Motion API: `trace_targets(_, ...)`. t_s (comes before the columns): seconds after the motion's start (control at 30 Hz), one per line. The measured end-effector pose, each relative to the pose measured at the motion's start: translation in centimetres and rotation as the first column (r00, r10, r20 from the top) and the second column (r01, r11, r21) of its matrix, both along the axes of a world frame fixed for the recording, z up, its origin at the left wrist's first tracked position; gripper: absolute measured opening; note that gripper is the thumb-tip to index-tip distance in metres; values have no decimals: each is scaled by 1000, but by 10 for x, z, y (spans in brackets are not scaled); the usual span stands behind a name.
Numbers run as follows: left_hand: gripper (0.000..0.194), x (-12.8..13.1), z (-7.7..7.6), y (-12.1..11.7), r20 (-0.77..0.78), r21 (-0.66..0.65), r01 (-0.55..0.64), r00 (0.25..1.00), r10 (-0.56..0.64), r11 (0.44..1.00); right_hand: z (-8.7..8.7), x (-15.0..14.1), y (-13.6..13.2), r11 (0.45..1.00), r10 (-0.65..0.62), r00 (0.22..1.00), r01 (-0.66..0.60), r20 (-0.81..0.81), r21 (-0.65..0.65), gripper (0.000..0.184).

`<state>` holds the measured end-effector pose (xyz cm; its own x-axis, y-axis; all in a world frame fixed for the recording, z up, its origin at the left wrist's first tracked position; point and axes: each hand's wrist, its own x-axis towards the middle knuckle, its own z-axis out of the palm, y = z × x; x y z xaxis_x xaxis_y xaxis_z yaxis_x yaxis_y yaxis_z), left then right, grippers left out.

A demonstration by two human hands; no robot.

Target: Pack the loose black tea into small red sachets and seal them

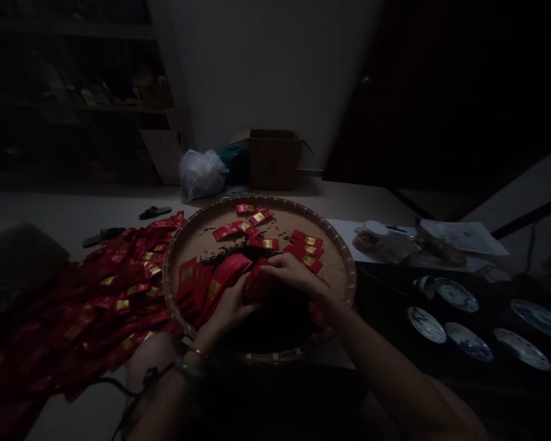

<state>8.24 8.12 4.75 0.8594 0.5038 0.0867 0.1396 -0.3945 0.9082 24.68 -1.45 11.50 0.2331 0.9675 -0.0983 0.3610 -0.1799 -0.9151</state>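
Note:
A round woven bamboo tray (298, 218) stands in front of me with small red packets bearing gold labels and loose dark leaves (224, 251) that look like tea. Over its near half, my left hand (232, 309) grips a red packet (257, 278) from the left. My right hand (294, 272) pinches the upper part of the same packet; its inside is not visible. More flat packets (197, 282) lean together left of my left hand. Several sealed-looking packets (308, 245) lie right of the leaves. Deep shadow hides the tray below my hands.
A large heap of red packets (119, 288) covers the floor at left, near dark slippers (155, 212). Behind stand a white plastic bag (202, 174) and an open cardboard box (275, 162). At right, a dark table bears blue-and-white dishes (468, 341) and a lidded jar (371, 236).

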Motion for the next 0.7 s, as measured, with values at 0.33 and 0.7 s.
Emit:
trace_targets(0.33,54,7,5,-6,115,-358,74,993,-35,931,31,-4,6,935,355,819,-305,452,-182,13)
trace_targets(0.7,107,6,-8,-12,123,-36,59,991,-54,998,7,-1,13,871,491,744,-430,454,-237,17)
